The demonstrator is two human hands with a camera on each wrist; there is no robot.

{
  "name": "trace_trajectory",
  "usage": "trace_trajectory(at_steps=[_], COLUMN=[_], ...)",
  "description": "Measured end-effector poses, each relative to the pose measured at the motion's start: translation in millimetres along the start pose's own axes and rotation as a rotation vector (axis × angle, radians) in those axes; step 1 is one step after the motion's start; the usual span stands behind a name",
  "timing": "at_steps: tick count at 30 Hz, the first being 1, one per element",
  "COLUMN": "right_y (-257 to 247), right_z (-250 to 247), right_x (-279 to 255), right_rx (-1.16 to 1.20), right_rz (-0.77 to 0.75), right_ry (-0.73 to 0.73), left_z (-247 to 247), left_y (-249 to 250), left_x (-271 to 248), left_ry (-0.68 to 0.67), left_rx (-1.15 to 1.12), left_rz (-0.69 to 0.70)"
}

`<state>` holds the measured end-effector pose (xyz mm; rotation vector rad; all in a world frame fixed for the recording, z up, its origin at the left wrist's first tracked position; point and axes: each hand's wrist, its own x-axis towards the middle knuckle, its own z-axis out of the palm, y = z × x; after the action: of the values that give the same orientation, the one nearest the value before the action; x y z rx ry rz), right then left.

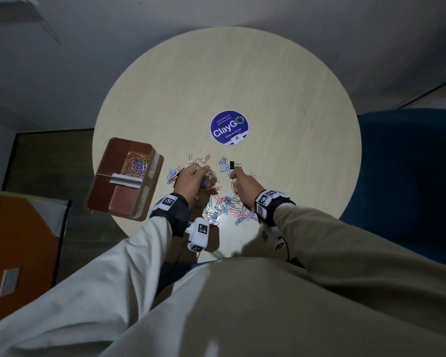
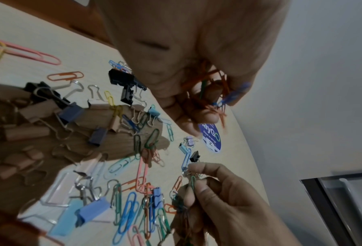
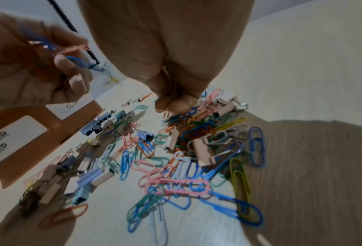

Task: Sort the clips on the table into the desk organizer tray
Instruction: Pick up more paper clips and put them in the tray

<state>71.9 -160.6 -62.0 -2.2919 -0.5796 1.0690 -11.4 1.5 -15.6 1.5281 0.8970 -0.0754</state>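
Two hands work above a loose heap of coloured wire paper clips and folded-metal binder clips (image 1: 224, 204) on the round pale wood-grain desk (image 1: 281, 81). Nearest the wearer, at about 6 o'clock on the desk, lies the densest part of the heap.

The left hand (image 1: 193, 180), at 9 o'clock from the heap, is curled round a bundle of orange, blue and green paper clips (image 2: 216, 93); judged purpose: gathering one kind in bulk so fewer trips are needed.

The right hand (image 1: 243, 186), at 3 o'clock from the left hand, pinches a thin green paper clip (image 2: 193, 181) between thumb and forefinger, a fingertip grip suited to lifting one wire clip from the tangle.

Further left, at about 8 o'clock on the desk, the brown plastic two-compartment organizer tray (image 1: 106, 186) overhangs the edge. Its far compartment holds coloured paper clips; the near compartment, labelled for binder clips in the right wrist view, looks empty. Sorting is judged early.

Beyond, near desk centre, sits a round blue ClayGo sticker (image 1: 229, 128).
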Motion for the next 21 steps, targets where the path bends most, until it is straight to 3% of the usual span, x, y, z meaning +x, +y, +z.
trace_trajectory(at_steps=[7,14,21], right_y=[-11,-21,-33], right_z=[-7,0,15], right_x=[-5,-1,5], right_rx=[0.275,0.364,-0.096], right_rz=[0.026,0.059,-0.057], right_ry=[0.075,-0.034,-0.026], left_z=[3,-2,-18], left_y=[4,7,-13], left_x=[-4,-9,-7], left_ry=[-0.089,-0.087,0.006], left_rx=[-0.188,-0.363,-0.492], left_rz=[-0.076,-0.200,-0.288])
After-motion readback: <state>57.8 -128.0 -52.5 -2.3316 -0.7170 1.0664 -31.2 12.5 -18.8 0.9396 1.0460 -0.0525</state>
